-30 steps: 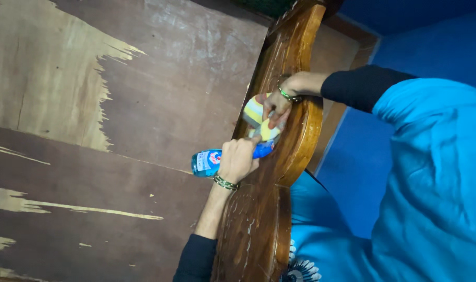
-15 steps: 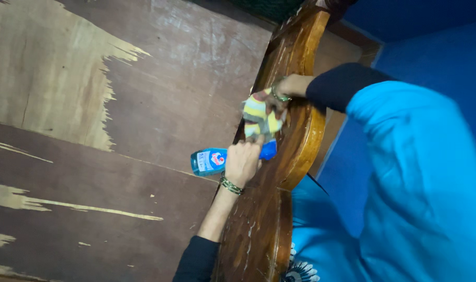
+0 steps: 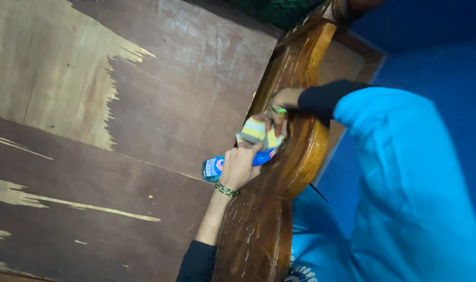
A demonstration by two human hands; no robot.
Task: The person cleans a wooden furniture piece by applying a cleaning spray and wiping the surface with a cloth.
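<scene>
Our left hand (image 3: pixel 239 166) is wrapped around a blue spray bottle (image 3: pixel 215 166) w/ a white label, fingers clenched on its neck end, bottle lying roughly level; its base sticks out over the plywood panel (image 3: pixel 144 104), nozzle end toward the carved wooden rail (image 3: pixel 295 130). A green bangle (image 3: pixel 226 189) sits on that wrist.

Our right hand (image 3: pixel 280 107) grips a folded striped cloth (image 3: pixel 259 133), yellow/grey/pink, pressing it vs. the rail's inner edge, just above the bottle's nozzle. Cloth & bottle look to be touching or nearly so; can't tell exactly. Green bangle (image 3: pixel 277 109) on this wrist too, dark sleeve (image 3: pixel 324 96) behind it.

Rail is glossy brown wood w/ scuffed, whitish scratches lower down. Plywood beside it is dark brown w/ pale peeled patches toward the left edge. Bright blue garment (image 3: pixel 405 198) fills the right side.
</scene>
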